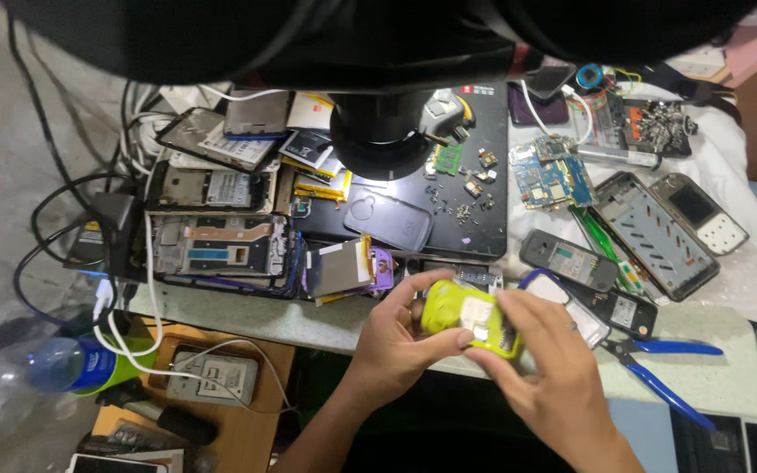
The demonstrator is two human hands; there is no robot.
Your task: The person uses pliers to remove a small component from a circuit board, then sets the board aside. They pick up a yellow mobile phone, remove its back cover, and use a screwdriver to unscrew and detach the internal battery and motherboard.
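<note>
Both hands clamp the lime-green phone shell (470,320) at six o'clock: left hand (396,337) cradles it, right hand (541,368) pinches its edge. Prying step, seemingly; careful leverage needed next.

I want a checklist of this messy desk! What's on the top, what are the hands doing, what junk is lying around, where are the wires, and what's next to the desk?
Surface: pale worktop with a black mat, crowded with parts.
Job's things: lime-green phone shell, opened, gripped by both hands.
Clutter: stripped phone frames, blue circuit board, grey phone back, small loose bits, blue-handled pliers.
Grippers: left hand grips the shell's left end; right hand pinches its right side.
Cables: white and black leads hang off the left edge.
Surroundings: black microscope head above; plastic bottle and wall socket plate down on the left.
</note>
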